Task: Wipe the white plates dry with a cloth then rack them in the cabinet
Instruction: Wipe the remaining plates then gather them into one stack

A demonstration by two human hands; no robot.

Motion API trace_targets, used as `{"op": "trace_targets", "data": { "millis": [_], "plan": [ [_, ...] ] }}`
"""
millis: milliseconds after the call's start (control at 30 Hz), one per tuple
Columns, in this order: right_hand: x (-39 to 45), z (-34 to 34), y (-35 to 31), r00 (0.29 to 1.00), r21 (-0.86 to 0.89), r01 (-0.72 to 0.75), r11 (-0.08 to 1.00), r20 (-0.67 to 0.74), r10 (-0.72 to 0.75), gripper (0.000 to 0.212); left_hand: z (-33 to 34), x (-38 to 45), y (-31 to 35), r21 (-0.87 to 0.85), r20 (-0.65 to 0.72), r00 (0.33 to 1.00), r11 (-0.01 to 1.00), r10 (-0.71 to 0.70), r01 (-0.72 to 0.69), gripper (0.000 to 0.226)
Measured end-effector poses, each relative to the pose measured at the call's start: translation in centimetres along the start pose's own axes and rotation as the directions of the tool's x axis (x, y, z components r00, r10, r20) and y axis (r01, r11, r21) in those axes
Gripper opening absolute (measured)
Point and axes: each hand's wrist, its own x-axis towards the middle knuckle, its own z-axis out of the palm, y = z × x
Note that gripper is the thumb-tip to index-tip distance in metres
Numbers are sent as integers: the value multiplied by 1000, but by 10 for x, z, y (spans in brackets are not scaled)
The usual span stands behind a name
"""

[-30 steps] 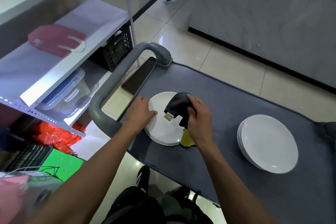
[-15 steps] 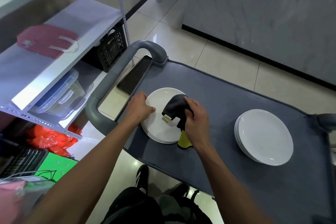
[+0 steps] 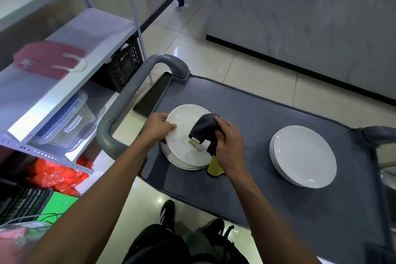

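The round white ceramic plate [image 3: 184,135] sits on top of a small stack at the left end of the grey plastic service cart [image 3: 267,126]. Against half a second ago its left edge now rides higher, exposing the plate [image 3: 171,157] beneath it as a crescent; this suggests the top plate is being freed from the stack so that wiping can reach its rim and underside. Being round, it has no long axis; its face points up, tilted slightly towards the right.

The left hand [image 3: 159,127] pinches the plate's left rim, thumb on top and fingers curled under. The right hand [image 3: 227,146] grips a bunched dark grey cloth with a yellow underside [image 3: 205,125], fingers wrapped round it, pressing it onto the plate's right half.

A second stack of white plates [image 3: 304,156] lies well apart to the right. No cabinet rack shows, so racking is not yet begun.
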Motion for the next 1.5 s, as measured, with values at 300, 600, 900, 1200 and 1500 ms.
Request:
{"op": "trace_targets", "data": {
  "millis": [300,600,900,1200,1500],
  "plan": [
    [15,-32,-4,996,26,5,1000,-91,-3,43,18,-15,41,-378,56,998,926,38,-14,29],
    [39,-58,-2,968,-49,-29,998,-250,16,37,65,-34,81,-533,26,996,844,88,-61,26],
    [21,-57,0,974,-261,67,963,-191,-119,50,89,-41,112,-567,-15,991,816,131,-116,23],
    [14,-81,13,938,-380,90,921,-277,-206,49,102,-45,130,-584,16,988,804,151,-113,25],
    [47,-120,33,914,-370,9,929,-375,-157,55,99,-36,135,-533,113,974,839,196,-107,23]
  ]
}}
